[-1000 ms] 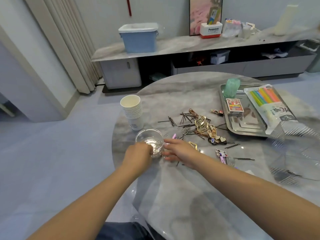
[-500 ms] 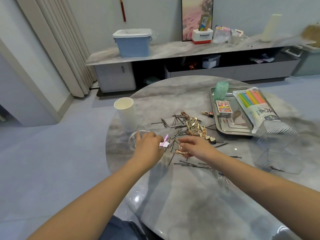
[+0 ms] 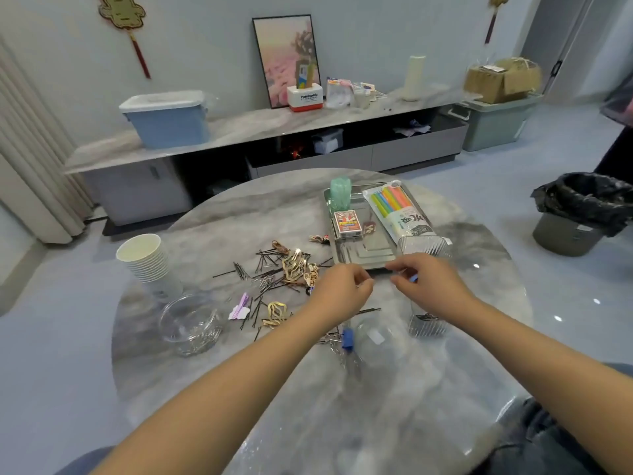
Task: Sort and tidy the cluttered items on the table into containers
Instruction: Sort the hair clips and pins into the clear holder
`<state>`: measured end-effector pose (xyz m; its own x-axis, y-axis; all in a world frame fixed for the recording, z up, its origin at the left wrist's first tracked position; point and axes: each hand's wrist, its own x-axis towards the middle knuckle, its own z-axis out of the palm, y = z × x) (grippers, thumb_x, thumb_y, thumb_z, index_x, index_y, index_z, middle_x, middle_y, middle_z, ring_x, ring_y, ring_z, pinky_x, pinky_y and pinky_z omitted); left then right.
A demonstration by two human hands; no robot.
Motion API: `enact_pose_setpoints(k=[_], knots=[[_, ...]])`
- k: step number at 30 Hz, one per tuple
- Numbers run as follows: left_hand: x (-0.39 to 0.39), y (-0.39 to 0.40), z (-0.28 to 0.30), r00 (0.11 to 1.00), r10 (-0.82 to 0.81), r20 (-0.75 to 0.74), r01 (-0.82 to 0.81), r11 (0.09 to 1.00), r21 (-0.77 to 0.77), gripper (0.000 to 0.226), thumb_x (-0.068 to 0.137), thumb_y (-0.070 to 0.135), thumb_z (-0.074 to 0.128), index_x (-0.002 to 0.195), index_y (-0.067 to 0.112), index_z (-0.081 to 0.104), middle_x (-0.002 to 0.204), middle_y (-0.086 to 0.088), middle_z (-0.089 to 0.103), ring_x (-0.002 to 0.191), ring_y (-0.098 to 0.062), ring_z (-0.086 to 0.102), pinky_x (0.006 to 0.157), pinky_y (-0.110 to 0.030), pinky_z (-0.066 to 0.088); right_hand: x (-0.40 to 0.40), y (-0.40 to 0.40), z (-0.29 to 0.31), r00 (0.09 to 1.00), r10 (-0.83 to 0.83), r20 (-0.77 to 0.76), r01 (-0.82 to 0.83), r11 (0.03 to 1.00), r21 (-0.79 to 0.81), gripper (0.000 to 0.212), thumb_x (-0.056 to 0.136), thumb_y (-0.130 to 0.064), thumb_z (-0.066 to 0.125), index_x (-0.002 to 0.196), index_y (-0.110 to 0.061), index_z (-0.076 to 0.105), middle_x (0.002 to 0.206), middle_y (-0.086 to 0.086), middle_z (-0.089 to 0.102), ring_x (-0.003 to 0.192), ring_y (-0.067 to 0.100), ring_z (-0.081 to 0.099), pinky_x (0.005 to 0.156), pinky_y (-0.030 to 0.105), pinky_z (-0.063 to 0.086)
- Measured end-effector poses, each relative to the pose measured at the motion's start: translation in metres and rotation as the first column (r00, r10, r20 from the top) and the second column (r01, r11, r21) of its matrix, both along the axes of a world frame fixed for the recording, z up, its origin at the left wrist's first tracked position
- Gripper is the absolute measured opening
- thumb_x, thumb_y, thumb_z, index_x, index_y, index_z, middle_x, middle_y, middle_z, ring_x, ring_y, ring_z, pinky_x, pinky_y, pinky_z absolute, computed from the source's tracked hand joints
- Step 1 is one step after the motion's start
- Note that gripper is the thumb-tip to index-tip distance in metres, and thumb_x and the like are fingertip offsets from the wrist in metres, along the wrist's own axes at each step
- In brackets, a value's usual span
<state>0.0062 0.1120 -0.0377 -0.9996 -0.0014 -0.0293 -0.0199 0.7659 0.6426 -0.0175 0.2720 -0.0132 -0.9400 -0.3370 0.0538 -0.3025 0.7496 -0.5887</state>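
Note:
My left hand [image 3: 342, 289] hovers over the marble table [image 3: 394, 406] just in front of the steel tray [image 3: 363, 257]. Its fingers are curled towards the thumb, and what they hold is hidden. My right hand [image 3: 428, 281], close beside it, pinches a small blue clip [image 3: 414, 278]. To the left lies a heap of black bobby pins [image 3: 265, 269] with gold hair clips [image 3: 294, 267], one more gold clip [image 3: 275, 313] and a pink clip [image 3: 239, 306]. A glass bowl [image 3: 190, 323] at the left holds silver pins. A ribbed clear cup [image 3: 426, 323] holds black pins.
A stack of paper cups [image 3: 147, 262] stands at the left. The tray carries a card box [image 3: 347, 222], a straw packet [image 3: 397, 210], a green roll [image 3: 340, 193] and a ribbed clear cup [image 3: 424, 246]. A clear bowl [image 3: 373, 337] and a blue clip [image 3: 347, 339] lie under my forearms.
Both hands have moved right, from the glass bowl to the tray's front edge. My right hand now pinches a blue clip. The pink clip lies on the table.

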Motion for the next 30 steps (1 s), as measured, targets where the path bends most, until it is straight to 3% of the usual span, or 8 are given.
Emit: enact_pose_setpoints(k=[4, 7, 11, 14, 19, 25, 28, 30], knots=[[-0.020, 0.036, 0.000, 0.998, 0.012, 0.057, -0.016, 0.998, 0.060, 0.029, 0.095, 0.033, 0.050, 0.101, 0.009, 0.063, 0.088, -0.003, 0.063, 0.079, -0.019, 0.054, 0.066, -0.028, 0.041, -0.014, 0.018, 0.002, 0.993, -0.110, -0.044, 0.112, 0.992, 0.055, 0.027, 0.088, -0.013, 0.057, 0.113, -0.014, 0.067, 0.111, 0.003, 0.066, 0.101, 0.016, 0.057, 0.075, 0.019, 0.037], [-0.031, 0.056, -0.003, 0.995, -0.004, 0.102, -0.005, 0.996, 0.085, 0.035, 0.095, 0.039, 0.049, 0.085, 0.007, 0.056, 0.073, -0.007, 0.054, 0.070, -0.025, 0.050, 0.052, -0.030, 0.029, -0.027, 0.030, 0.001, 0.976, -0.202, -0.084, 0.216, 0.950, 0.224, 0.039, 0.088, -0.018, 0.055, 0.127, -0.017, 0.056, 0.133, 0.007, 0.050, 0.124, 0.028, 0.038, 0.099, 0.032, 0.033], [-0.043, 0.072, -0.012, 0.988, -0.032, 0.153, 0.025, 0.998, 0.050, 0.036, 0.095, 0.031, 0.051, 0.114, 0.001, 0.057, 0.104, -0.019, 0.063, 0.100, -0.033, 0.057, 0.070, -0.031, 0.039, -0.039, 0.038, -0.005, 0.968, -0.237, 0.081, 0.204, 0.935, 0.291, 0.047, 0.087, -0.019, 0.053, 0.133, -0.013, 0.046, 0.136, 0.014, 0.046, 0.119, 0.034, 0.046, 0.095, 0.037, 0.041], [-0.047, 0.069, -0.020, 0.985, -0.020, 0.170, 0.002, 0.994, 0.111, 0.033, 0.093, 0.025, 0.054, 0.121, 0.008, 0.058, 0.104, -0.017, 0.067, 0.098, -0.032, 0.062, 0.081, -0.034, 0.052, -0.040, 0.036, -0.007, 0.974, -0.187, 0.128, 0.149, 0.953, 0.264, 0.039, 0.087, -0.014, 0.051, 0.125, -0.007, 0.050, 0.126, 0.016, 0.054, 0.110, 0.033, 0.053, 0.085, 0.035, 0.046], [-0.044, 0.049, -0.025, 0.986, 0.001, 0.167, -0.029, 0.986, 0.166, 0.035, 0.090, 0.013, 0.047, 0.122, 0.019, 0.060, 0.089, -0.012, 0.071, 0.073, -0.027, 0.070, 0.068, -0.040, 0.060, -0.034, 0.031, -0.007, 0.983, -0.144, 0.117, 0.105, 0.953, 0.285, 0.039, 0.089, -0.016, 0.050, 0.127, -0.005, 0.051, 0.129, 0.015, 0.053, 0.115, 0.031, 0.051, 0.087, 0.034, 0.043], [-0.027, 0.020, -0.027, 0.982, 0.049, 0.182, -0.080, 0.984, 0.162, 0.043, 0.087, 0.013, 0.048, 0.128, 0.017, 0.058, 0.071, -0.005, 0.068, 0.068, -0.024, 0.071, 0.065, -0.040, 0.060, -0.018, 0.014, -0.010, 0.996, -0.026, 0.091, 0.005, 0.973, 0.229, 0.039, 0.090, -0.020, 0.053, 0.126, -0.007, 0.052, 0.129, 0.012, 0.053, 0.118, 0.026, 0.049, 0.094, 0.033, 0.041], [-0.015, 0.001, -0.026, 0.973, -0.001, 0.229, -0.036, 0.987, 0.158, 0.046, 0.089, 0.017, 0.052, 0.135, 0.021, 0.051, 0.082, 0.001, 0.069, 0.078, -0.015, 0.069, 0.067, -0.030, 0.059, -0.013, 0.011, -0.015, 0.998, 0.001, 0.061, -0.015, 0.976, 0.219, 0.046, 0.091, -0.025, 0.053, 0.135, -0.013, 0.045, 0.136, 0.008, 0.046, 0.121, 0.025, 0.047, 0.095, 0.032, 0.040], [-0.006, -0.015, -0.025, 0.958, -0.057, 0.282, 0.060, 0.998, -0.004, 0.044, 0.087, 0.020, 0.056, 0.132, 0.021, 0.054, 0.097, 0.003, 0.066, 0.089, -0.013, 0.064, 0.072, -0.023, 0.052, -0.011, 0.011, -0.019, 1.000, 0.004, 0.018, -0.009, 0.953, 0.304, 0.050, 0.090, -0.029, 0.054, 0.138, -0.020, 0.041, 0.138, 0.006, 0.041, 0.122, 0.027, 0.043, 0.095, 0.035, 0.040]])
